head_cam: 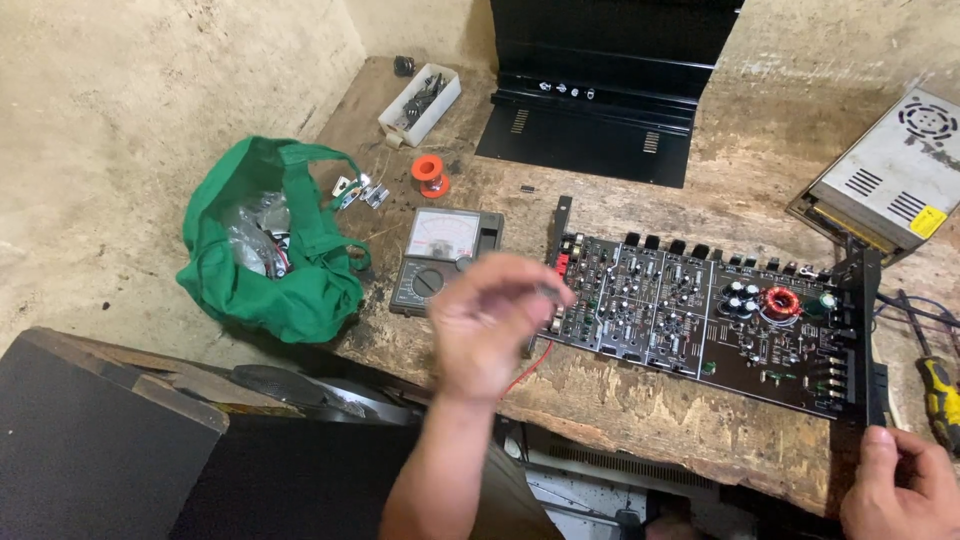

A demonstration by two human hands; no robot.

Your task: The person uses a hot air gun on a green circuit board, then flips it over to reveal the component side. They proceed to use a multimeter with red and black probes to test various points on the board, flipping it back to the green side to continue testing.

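Table [640,410] holds one circuit board [700,310], one meter [445,260], one green bag [270,240], one orange spool [429,174], one white tray [420,103] of parts. Left hand [490,320] raised over board's left end, blurred; grip curled, cannot tell what it pinches. Right hand [900,490] grip closed on board's right bracket at the table edge

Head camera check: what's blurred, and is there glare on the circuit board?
Head view: the left hand is smeared by motion blur, so whatever its fingers pinch cannot be made out; the circuit board is sharp and evenly lit, without glare; the right hand is cut by the frame's lower edge at the board's corner.
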